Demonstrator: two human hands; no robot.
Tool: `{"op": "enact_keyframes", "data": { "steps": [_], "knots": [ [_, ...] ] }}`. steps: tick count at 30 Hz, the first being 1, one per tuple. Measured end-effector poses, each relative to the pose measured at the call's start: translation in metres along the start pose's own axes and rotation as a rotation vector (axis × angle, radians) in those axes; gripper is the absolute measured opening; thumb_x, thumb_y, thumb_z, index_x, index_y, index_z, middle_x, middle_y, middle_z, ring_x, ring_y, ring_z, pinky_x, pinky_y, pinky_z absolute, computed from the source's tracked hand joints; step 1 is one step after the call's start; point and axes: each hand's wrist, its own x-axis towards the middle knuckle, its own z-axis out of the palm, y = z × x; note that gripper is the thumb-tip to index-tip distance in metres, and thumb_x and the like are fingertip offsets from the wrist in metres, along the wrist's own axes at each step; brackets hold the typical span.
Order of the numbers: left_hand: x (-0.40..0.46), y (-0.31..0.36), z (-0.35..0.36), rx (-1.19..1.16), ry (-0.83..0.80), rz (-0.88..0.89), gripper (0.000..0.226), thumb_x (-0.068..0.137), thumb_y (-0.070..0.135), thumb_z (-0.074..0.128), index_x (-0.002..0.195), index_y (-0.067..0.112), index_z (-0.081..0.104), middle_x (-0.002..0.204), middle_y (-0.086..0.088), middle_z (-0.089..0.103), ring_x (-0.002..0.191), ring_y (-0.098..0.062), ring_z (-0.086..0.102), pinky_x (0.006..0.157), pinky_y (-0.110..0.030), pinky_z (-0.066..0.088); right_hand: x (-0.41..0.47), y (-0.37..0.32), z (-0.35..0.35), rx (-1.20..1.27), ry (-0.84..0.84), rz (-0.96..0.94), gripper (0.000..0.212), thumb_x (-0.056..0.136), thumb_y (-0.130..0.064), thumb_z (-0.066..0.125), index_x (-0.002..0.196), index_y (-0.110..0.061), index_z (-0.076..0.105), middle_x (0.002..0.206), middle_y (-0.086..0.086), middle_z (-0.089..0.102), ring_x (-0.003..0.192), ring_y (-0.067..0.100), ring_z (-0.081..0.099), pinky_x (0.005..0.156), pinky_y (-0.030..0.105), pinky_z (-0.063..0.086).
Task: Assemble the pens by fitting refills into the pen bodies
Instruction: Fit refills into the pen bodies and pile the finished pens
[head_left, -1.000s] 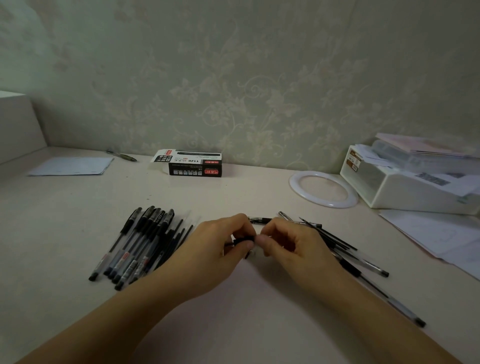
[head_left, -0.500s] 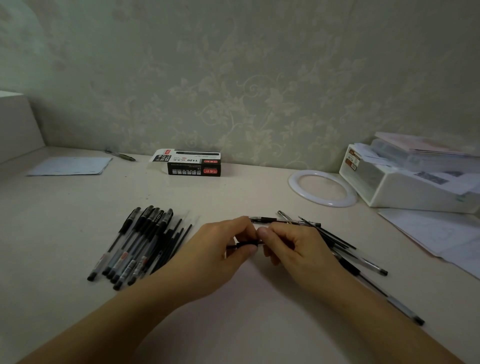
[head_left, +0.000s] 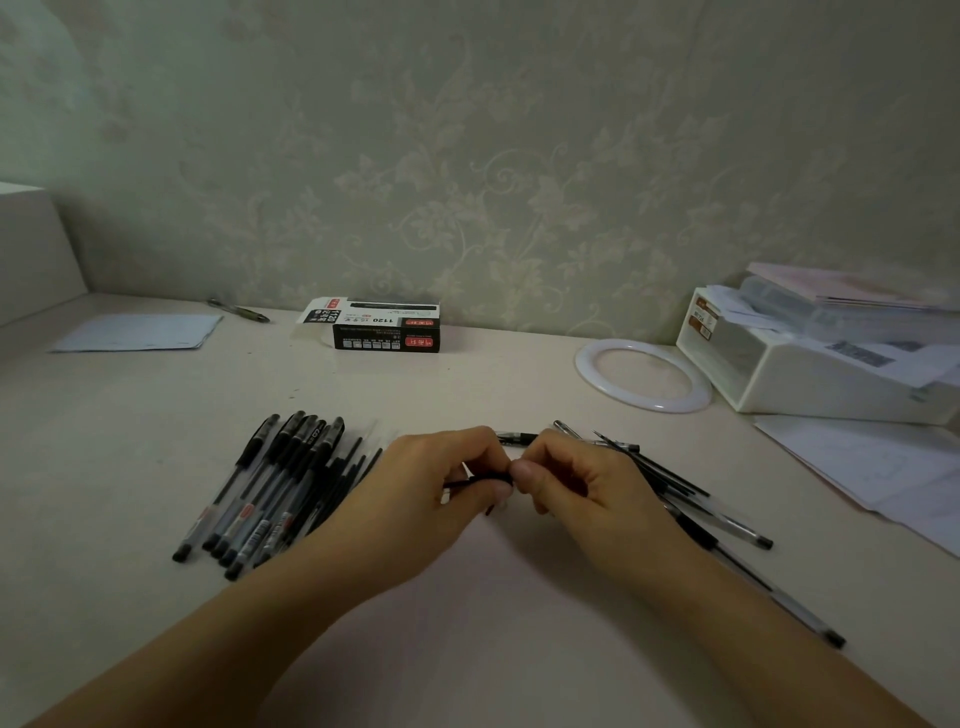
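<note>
Both hands meet over the middle of the table (head_left: 519, 597). The left hand (head_left: 441, 483) and right hand (head_left: 566, 478) each pinch, fingertips nearly touching, a thin black refill (head_left: 470, 483) held level just above the surface. A row of capped pens (head_left: 270, 488) lies to the left; loose refills and pen bodies (head_left: 691, 499) lie to the right. Along the far edge stand a pen box (head_left: 387, 330) and a white ring (head_left: 644, 374).

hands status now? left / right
Left hand: pinching the thin black pen part.
Right hand: pinching the same part's other end.
</note>
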Motion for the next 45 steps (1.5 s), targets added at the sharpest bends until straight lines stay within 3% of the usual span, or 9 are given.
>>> {"op": "enact_keyframes", "data": {
  "steps": [3, 6, 9, 12, 20, 26, 29, 32, 45],
  "knots": [
    [0.000, 0.001, 0.001, 0.030, 0.103, -0.004, 0.012, 0.088, 0.018, 0.067, 0.085, 0.029, 0.063, 0.077, 0.025, 0.062, 0.071, -0.002, 0.058, 0.062, -0.004, 0.039, 0.000, -0.001, 0.005, -0.041, 0.072, -0.019, 0.029, 0.095, -0.043, 0.047, 0.094, -0.023, 0.068, 0.079, -0.013, 0.064, 0.077, 0.007, 0.060, 0.069, 0.020, 0.047],
    [0.002, -0.003, 0.000, 0.039, 0.298, -0.084, 0.012, 0.087, 0.016, 0.067, 0.083, 0.027, 0.062, 0.077, 0.026, 0.061, 0.069, 0.002, 0.056, 0.061, -0.001, 0.038, 0.003, 0.001, 0.010, -0.202, 0.136, -0.085, 0.033, 0.101, -0.031, 0.041, 0.116, -0.017, 0.067, 0.105, -0.010, 0.065, 0.099, 0.003, 0.058, 0.087, 0.018, 0.043],
    [0.004, -0.012, -0.003, 0.007, 0.394, -0.191, 0.012, 0.088, 0.019, 0.066, 0.083, 0.029, 0.061, 0.076, 0.018, 0.064, 0.066, 0.001, 0.057, 0.061, -0.002, 0.040, 0.004, 0.005, 0.012, -0.389, 0.049, -0.094, 0.032, 0.101, -0.026, 0.050, 0.131, -0.020, 0.061, 0.125, -0.006, 0.058, 0.116, 0.010, 0.052, 0.099, 0.023, 0.040],
    [0.004, -0.014, -0.001, 0.005, 0.378, -0.224, 0.012, 0.088, 0.021, 0.066, 0.083, 0.031, 0.061, 0.077, 0.017, 0.064, 0.064, 0.000, 0.057, 0.061, -0.005, 0.042, 0.002, 0.006, 0.015, -0.484, -0.051, -0.132, 0.035, 0.096, -0.037, 0.058, 0.130, -0.027, 0.062, 0.132, -0.010, 0.054, 0.123, 0.008, 0.046, 0.102, 0.020, 0.036],
    [0.002, -0.013, 0.003, 0.019, 0.297, -0.233, 0.009, 0.088, 0.022, 0.066, 0.085, 0.029, 0.061, 0.077, 0.017, 0.063, 0.068, 0.007, 0.055, 0.060, -0.002, 0.039, 0.005, 0.005, 0.012, -0.473, -0.127, -0.149, 0.020, 0.094, -0.027, 0.063, 0.109, -0.018, 0.074, 0.110, -0.003, 0.065, 0.106, 0.016, 0.055, 0.093, 0.027, 0.041],
    [0.001, -0.013, 0.001, 0.014, 0.189, -0.245, 0.010, 0.089, 0.022, 0.065, 0.084, 0.031, 0.062, 0.075, 0.017, 0.063, 0.071, 0.006, 0.056, 0.061, -0.002, 0.040, 0.005, 0.005, 0.009, -0.451, 0.020, -0.046, 0.021, 0.096, -0.036, 0.056, 0.094, -0.016, 0.062, 0.088, -0.007, 0.060, 0.084, 0.010, 0.051, 0.077, 0.031, 0.044],
    [0.001, -0.012, -0.001, 0.038, 0.123, -0.214, 0.012, 0.089, 0.024, 0.065, 0.084, 0.034, 0.062, 0.079, 0.017, 0.065, 0.077, 0.002, 0.058, 0.066, -0.003, 0.041, 0.005, 0.006, 0.005, -0.272, 0.143, -0.033, 0.013, 0.093, -0.030, 0.064, 0.088, -0.018, 0.065, 0.076, -0.010, 0.062, 0.071, 0.008, 0.055, 0.067, 0.025, 0.046],
    [0.000, -0.011, -0.001, 0.062, 0.068, -0.176, 0.010, 0.089, 0.026, 0.065, 0.085, 0.035, 0.062, 0.079, 0.017, 0.065, 0.080, 0.001, 0.058, 0.069, -0.005, 0.042, 0.005, 0.007, 0.004, -0.163, 0.153, -0.009, 0.004, 0.087, -0.025, 0.073, 0.088, -0.021, 0.072, 0.079, -0.012, 0.066, 0.076, 0.007, 0.061, 0.068, 0.017, 0.047],
    [0.000, -0.012, -0.001, 0.108, 0.018, -0.104, 0.009, 0.088, 0.025, 0.066, 0.086, 0.032, 0.061, 0.084, 0.018, 0.062, 0.079, 0.001, 0.056, 0.067, -0.008, 0.042, 0.001, 0.006, 0.004, 0.071, 0.128, 0.063, 0.008, 0.083, -0.018, 0.076, 0.088, -0.024, 0.075, 0.085, -0.011, 0.070, 0.084, 0.005, 0.067, 0.076, 0.017, 0.052]
  ]
}}
